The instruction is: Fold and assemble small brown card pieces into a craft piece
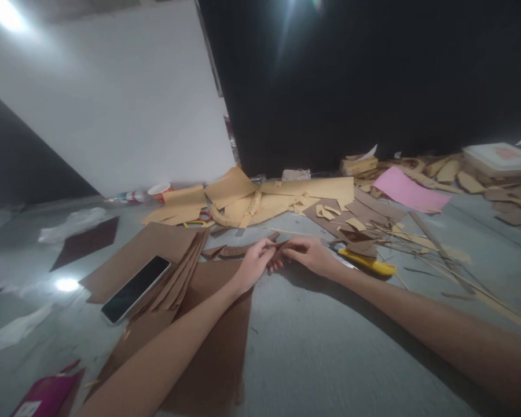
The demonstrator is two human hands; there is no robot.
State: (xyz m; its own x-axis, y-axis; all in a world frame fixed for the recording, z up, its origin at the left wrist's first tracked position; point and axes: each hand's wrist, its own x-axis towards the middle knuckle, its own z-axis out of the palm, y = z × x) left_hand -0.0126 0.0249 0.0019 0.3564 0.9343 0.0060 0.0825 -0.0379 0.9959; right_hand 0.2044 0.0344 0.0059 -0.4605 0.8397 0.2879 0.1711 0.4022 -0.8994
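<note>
Near the middle of the table, my left hand (256, 263) and my right hand (310, 255) meet around a small brown paper piece (282, 246). Fingers of both hands are closed on it, and they hide part of it. Just left of my left hand lies a curved brown strip (232, 251) with ridges across it. A yellow-handled utility knife (369, 263) rests to the right of my right hand, partly under brown scraps (360, 240). Under my left forearm is a large brown sheet (217, 336).
A phone (136, 288) lies on stacked brown sheets (147, 243) at left. Behind my hands are tan sheets (308, 188) and yellow-handled scissors (197, 221). Pink paper (410, 188), thin strips (443, 260) and a white box (501, 157) are at right. A paper cup (160, 191) stands at the back.
</note>
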